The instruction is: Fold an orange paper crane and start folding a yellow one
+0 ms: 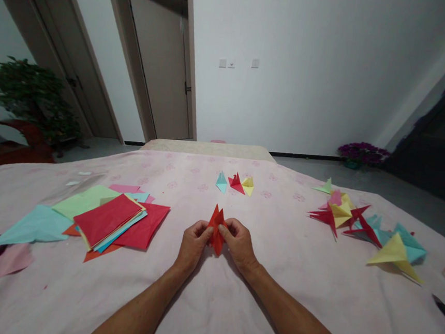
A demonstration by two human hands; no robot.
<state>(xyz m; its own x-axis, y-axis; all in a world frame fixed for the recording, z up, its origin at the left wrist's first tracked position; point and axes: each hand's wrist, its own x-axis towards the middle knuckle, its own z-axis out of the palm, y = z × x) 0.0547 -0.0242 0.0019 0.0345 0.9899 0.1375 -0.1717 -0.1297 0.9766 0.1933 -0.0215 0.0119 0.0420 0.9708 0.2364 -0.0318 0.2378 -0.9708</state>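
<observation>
Head camera, and there it was: an orange folded paper [217, 229], 2 peaks up, dead centre over the pink tablecloth [268, 311]; whether its bottom tip touched the cloth, I couldn't tell. Left hand [192, 243] pinched 1 side, right hand [239, 244] pinched the other, thumbs on the near face. Danger looked likeliest right there: an uneven squeeze could have skewed a crease, and a sharp tug apart could have ripped it. Beyond sat 3 small folded shapes [236, 183], blue, red and yellow, at risk only from a long forward reach. Out left, the loose paper sheets [111, 219] might have slid at a brush. Out right, the paper birds [341, 214] lay crowded, wings overlapping, easily bent by a knock.
</observation>
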